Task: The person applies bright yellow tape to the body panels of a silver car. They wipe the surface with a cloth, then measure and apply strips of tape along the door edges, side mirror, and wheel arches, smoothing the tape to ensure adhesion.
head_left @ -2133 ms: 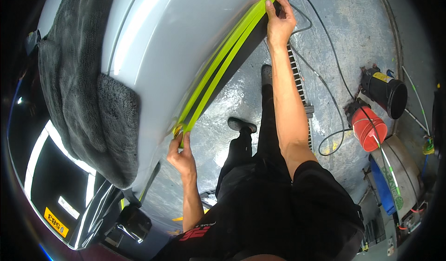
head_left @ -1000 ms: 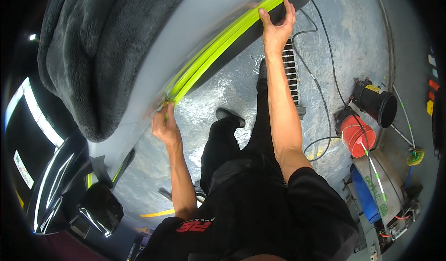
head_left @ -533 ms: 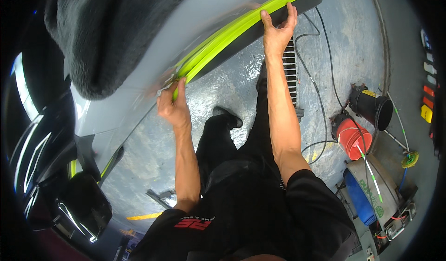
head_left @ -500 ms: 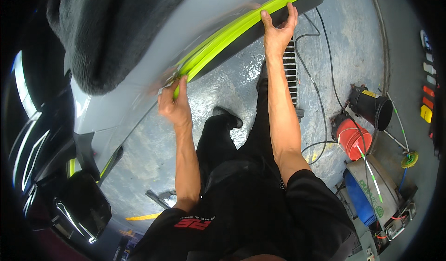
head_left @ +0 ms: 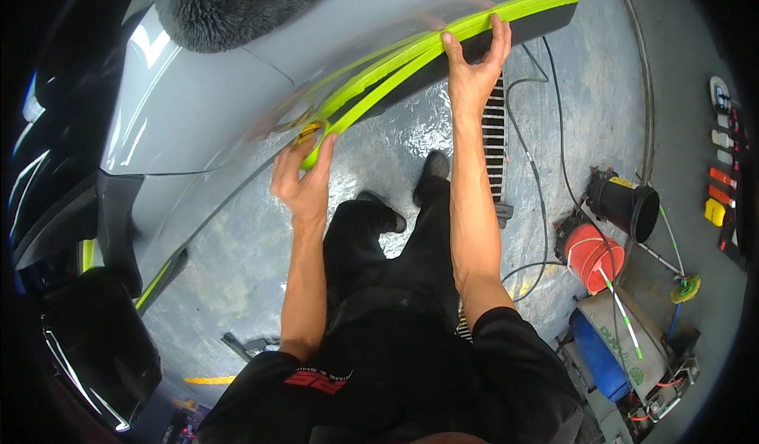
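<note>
A long lime-green strip [head_left: 379, 94] runs along the lower edge of a glossy grey car body panel [head_left: 237, 88], above a black lower trim [head_left: 545, 21]. My left hand [head_left: 302, 179] pinches the strip's near-left end. Between my hands, this part of the strip stands apart from a second green band, with a dark gap showing. A small yellow-and-black thing [head_left: 310, 131] shows by my left fingertips; I cannot make out what it is. Farther right, my right hand [head_left: 476, 68] touches the green edge, thumb and fingers spread apart.
Dark grey fluffy cloth [head_left: 209, 17] covers the upper left. Black hoses [head_left: 545, 215] cross the wet floor beside a drain grate [head_left: 493, 143]. A red bucket [head_left: 593, 258], a black bucket [head_left: 636, 207] and a blue container [head_left: 597, 357] stand right. My shoes [head_left: 433, 177] are below the panel.
The gap between the strip and the green band has widened near my left hand. The fluffy cloth sits higher in view. Both hands appear slightly lower, keeping the same holds.
</note>
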`<state>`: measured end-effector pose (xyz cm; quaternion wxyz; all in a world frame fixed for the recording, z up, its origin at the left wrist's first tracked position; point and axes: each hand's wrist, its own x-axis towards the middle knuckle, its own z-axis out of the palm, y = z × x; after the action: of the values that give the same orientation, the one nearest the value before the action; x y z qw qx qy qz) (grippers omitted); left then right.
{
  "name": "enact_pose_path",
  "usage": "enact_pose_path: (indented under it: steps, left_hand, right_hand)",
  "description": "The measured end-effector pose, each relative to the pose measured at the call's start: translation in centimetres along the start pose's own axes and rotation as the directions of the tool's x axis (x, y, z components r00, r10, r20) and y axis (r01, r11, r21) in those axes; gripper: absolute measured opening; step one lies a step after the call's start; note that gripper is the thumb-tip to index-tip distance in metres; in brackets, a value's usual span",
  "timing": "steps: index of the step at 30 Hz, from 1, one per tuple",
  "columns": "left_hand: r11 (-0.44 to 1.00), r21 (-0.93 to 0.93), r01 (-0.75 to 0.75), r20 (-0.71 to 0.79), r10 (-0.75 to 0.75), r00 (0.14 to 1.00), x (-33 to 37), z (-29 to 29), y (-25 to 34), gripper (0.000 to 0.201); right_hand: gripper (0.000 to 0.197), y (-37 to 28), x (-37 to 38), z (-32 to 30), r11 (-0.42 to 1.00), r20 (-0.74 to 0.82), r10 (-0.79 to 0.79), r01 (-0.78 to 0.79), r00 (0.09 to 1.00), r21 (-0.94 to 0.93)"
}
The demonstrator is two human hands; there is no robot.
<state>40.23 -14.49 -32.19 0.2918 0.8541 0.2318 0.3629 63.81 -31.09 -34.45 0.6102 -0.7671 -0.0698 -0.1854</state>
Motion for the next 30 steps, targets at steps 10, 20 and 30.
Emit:
enact_pose_path:
  steps: [10,20,30]
  left_hand:
    - [0.995,0.103,-0.004,-0.083,0.013,0.996,-2.8,-2.9,-4.1,0.027]
    - [0.978,0.178,-0.107,-0.318,0.16,0.935,-2.2,-0.2,-5.4,0.021]
    - [0.971,0.21,-0.111,-0.333,0.178,0.926,-2.3,0.6,-6.1,0.025]
  right_hand:
    - [0.09,1.9,-0.8,0.7,0.989,-0.078,-0.112,0.119,0.991,0.092]
    - [0.087,3.5,-2.1,2.3,0.932,-0.191,-0.293,0.325,0.937,0.163]
    - [0.086,4.2,-2.9,2.9,0.849,-0.23,-0.472,0.509,0.851,0.14]
